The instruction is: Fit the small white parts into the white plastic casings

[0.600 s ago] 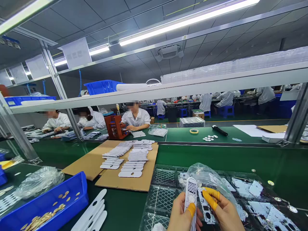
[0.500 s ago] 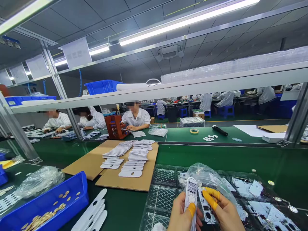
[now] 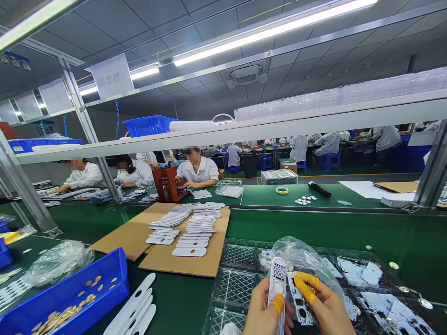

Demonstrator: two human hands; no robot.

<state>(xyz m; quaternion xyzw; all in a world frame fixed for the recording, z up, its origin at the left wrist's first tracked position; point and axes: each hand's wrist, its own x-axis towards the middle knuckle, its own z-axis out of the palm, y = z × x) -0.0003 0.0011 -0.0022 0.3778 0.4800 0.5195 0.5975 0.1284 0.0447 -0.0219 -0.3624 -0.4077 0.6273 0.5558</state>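
Observation:
My left hand (image 3: 262,312) is closed around a long white remote-control shell (image 3: 277,284), held upright, its thumb in a yellow finger cot. My right hand (image 3: 323,304), with yellow cots on two fingertips, pinches a flat white keypad sheet with cut-outs (image 3: 299,301) just right of the shell. Behind both hands lies a crumpled clear plastic bag (image 3: 296,253) on clear plastic trays (image 3: 237,260).
A blue bin (image 3: 115,274) with gold discs sits at the left, white flat plates (image 3: 134,309) beside it. Cardboard sheets (image 3: 164,260) carry stacks of white plates. A green belt runs across. Several people in white sit beyond a metal shelf (image 3: 223,135).
My hands and the parts stay put. The seated people at the far left have shifted their arms slightly.

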